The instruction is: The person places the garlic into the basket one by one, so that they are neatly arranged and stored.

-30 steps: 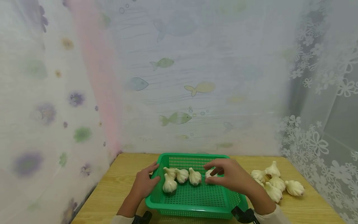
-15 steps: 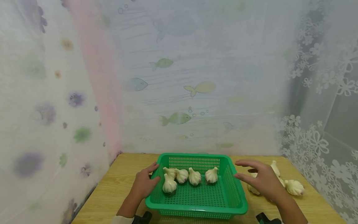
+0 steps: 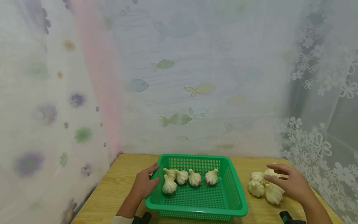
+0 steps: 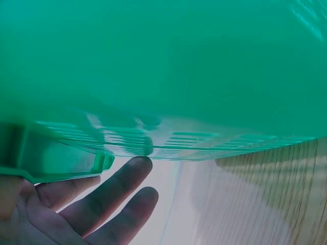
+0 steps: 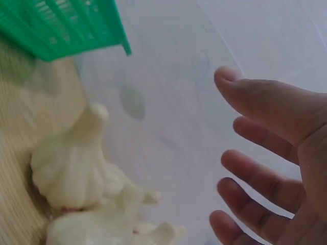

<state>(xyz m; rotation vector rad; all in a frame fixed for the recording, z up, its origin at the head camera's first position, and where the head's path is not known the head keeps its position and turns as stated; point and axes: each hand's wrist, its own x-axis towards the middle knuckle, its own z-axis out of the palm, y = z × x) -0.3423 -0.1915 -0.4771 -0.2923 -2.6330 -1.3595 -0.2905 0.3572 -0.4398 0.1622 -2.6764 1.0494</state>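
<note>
My left hand [image 3: 144, 183] holds the left rim of a green plastic basket [image 3: 195, 210], thumb over the rim and other fingers outside it. In the left wrist view, those fingers [image 4: 110, 196] stretch out beneath the basket's rim and side wall. Several garlic bulbs [image 3: 195, 178] lie inside, mostly at the left and back. My right hand [image 3: 291, 183] hovers over a pile of garlic bulbs [image 3: 274, 194] to the right of the basket, partly covering it. In the right wrist view, its thumb and fingers are spread with nothing between them, beside bulbs [image 5: 71, 168] on the table.
The wooden table [image 3: 112, 189] carries the basket and the pile. A pale curtain with fish prints [image 3: 179, 93] hangs behind the table's far edge. Printed sheeting [image 3: 50, 140] closes the left side, and a white-flowered curtain [image 3: 316, 146] the right.
My right hand has left the bulb at the basket's right side and moved right, out over the pile. That bulb now stands uncovered. The left hand stays on the rim.
</note>
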